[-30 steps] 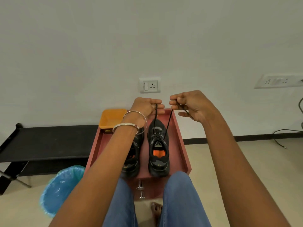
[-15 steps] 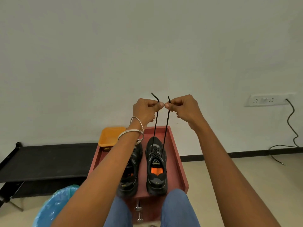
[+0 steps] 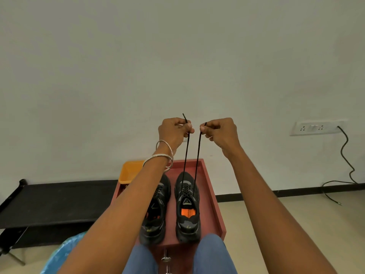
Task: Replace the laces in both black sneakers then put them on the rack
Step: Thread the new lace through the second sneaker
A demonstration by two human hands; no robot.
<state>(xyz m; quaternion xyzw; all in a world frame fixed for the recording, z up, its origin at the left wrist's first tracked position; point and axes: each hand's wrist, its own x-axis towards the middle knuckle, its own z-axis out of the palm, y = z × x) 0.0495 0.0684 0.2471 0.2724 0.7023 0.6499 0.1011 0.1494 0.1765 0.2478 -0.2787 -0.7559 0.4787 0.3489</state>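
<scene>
Both hands, left hand [image 3: 173, 132] and right hand [image 3: 219, 131], now raised higher, fingers still pinching the lace [image 3: 185, 155] ends taut.

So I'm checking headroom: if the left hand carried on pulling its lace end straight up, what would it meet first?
Nothing, apparently: above the left hand only bare wall shows, set further back, though depth is unclear.

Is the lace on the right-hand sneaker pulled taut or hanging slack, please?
Taut: both lace ends run straight from sneaker to pinching hands.

Plain room: bare wall [image 3: 177, 56], wall socket [image 3: 316, 127].
</scene>
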